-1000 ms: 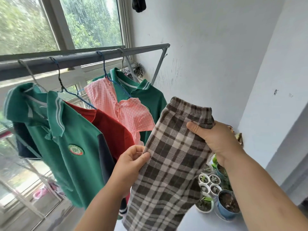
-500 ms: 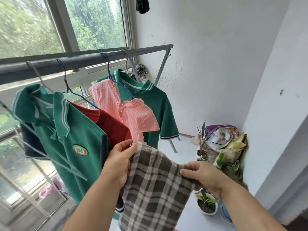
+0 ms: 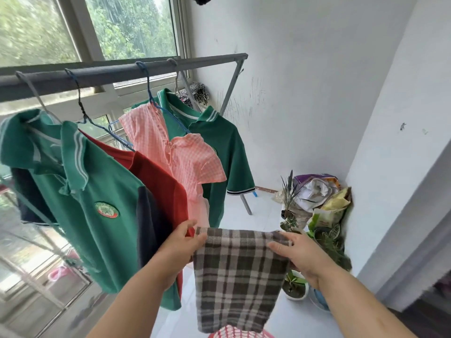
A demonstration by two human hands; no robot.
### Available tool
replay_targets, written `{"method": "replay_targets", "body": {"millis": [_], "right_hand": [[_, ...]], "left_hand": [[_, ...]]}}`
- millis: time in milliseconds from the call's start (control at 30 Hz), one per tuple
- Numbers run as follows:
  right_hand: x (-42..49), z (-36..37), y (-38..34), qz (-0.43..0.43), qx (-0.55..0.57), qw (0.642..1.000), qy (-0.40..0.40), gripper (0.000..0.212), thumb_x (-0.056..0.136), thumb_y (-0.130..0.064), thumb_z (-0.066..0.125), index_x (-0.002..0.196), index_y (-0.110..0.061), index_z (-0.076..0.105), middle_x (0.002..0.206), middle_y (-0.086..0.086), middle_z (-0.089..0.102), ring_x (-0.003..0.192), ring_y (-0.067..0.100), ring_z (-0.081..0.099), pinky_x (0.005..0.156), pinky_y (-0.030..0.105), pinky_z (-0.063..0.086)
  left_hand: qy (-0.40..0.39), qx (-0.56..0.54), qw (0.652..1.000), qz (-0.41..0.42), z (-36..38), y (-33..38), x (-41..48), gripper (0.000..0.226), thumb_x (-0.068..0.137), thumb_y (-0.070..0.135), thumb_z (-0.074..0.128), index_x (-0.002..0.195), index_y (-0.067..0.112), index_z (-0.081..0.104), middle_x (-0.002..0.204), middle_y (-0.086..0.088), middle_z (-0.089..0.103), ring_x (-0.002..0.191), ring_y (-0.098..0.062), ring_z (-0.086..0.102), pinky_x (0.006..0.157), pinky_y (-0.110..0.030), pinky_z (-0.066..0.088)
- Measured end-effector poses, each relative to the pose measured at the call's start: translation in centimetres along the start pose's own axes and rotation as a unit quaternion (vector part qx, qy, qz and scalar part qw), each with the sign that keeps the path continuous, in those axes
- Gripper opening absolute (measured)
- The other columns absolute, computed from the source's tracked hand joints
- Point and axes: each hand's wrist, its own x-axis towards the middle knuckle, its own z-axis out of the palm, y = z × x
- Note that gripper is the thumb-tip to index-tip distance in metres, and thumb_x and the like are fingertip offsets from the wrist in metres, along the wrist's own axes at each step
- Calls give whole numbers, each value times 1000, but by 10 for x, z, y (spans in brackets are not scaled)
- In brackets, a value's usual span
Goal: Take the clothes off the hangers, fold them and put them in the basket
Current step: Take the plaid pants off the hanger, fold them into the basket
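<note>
Hanging over red basket (image 3: 240,333), plaid garment (image 3: 239,276)

A grey rail (image 3: 122,71) runs across in front of a window (image 3: 127,28), and green trees (image 3: 31,28) show blurred through the glass. The rail's slanted leg (image 3: 231,86) stands near a white wall (image 3: 317,69) that bears dark scuff marks (image 3: 244,103). In the corner, on the pale floor (image 3: 244,215), lie crumpled bags (image 3: 314,189), with a yellow bag (image 3: 335,203) beside them. Just in front stand leafy potted plants (image 3: 327,242), a white pot (image 3: 296,289) and a blue pot (image 3: 319,300).
</note>
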Motion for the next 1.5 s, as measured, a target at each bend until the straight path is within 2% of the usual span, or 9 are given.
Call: {"method": "replay_targets", "body": {"millis": [100,167,267,467,633,800,967,1200,1500], "right_hand": [[4,1,8,-27,-55,998,30,54,73,-40,83,121,-26,63,119,-8,64,111,14,60,102,42,49],[6,1,8,-48,-76,995,33,41,80,-30,79,119,-30,64,117,-9,63,106,12,61,98,36,52],[7,1,11,-50,-88,995,19,20,85,-20,75,102,-29,71,105,-4,71,87,7,69,76,18,56],[11,4,34,-14,-125,992,-1,21,86,-19,74,107,-22,71,103,-8,70,87,2,66,61,4,45],[15,9,74,50,-137,989,-22,17,87,-17,72,103,-22,71,103,-4,71,87,5,65,67,10,49],[22,15,114,115,-120,985,-35,14,87,-18,71,101,-21,69,90,-7,67,73,1,58,48,5,40],[32,23,161,189,-112,974,-54,11,88,-16,70,97,-22,69,101,0,68,90,17,65,69,26,58],[52,33,230,246,-118,960,-57,10,87,-15,71,96,-20,69,98,3,69,87,17,66,73,28,59],[93,50,295,231,-136,963,-19,11,89,-12,67,95,-20,70,96,1,69,85,15,67,78,34,60]], "left_hand": [[14,41,999,-1,2,-7,0,26,96,21,61,120,27,55,103,-5,74,95,-18,70,77,-25,51],[26,37,999,-6,4,-15,2,17,97,19,59,112,21,66,104,-3,74,96,-19,69,80,-27,53],[29,31,999,-24,8,-29,4,14,97,19,59,102,22,72,101,-2,75,98,-22,69,93,-36,53],[36,51,996,-60,10,-59,7,12,93,23,62,97,27,73,96,-1,76,96,-33,68,92,-51,52],[15,45,995,-87,21,-96,4,14,94,9,59,100,15,70,94,-6,75,88,-22,64,85,-41,51],[-1,63,989,-137,32,-140,9,14,94,12,59,100,17,71,102,-8,72,95,-24,65,79,-31,52],[-35,80,975,-205,44,-185,18,13,95,19,59,101,21,69,101,-5,72,100,-24,65,83,-33,52],[-55,78,955,-280,65,-248,39,12,95,20,58,101,21,69,98,-7,72,87,-18,67,63,-23,54],[-61,101,947,-298,79,-310,83,13,97,22,56,103,20,67,100,-5,71,88,-18,69,64,-23,55]]}}
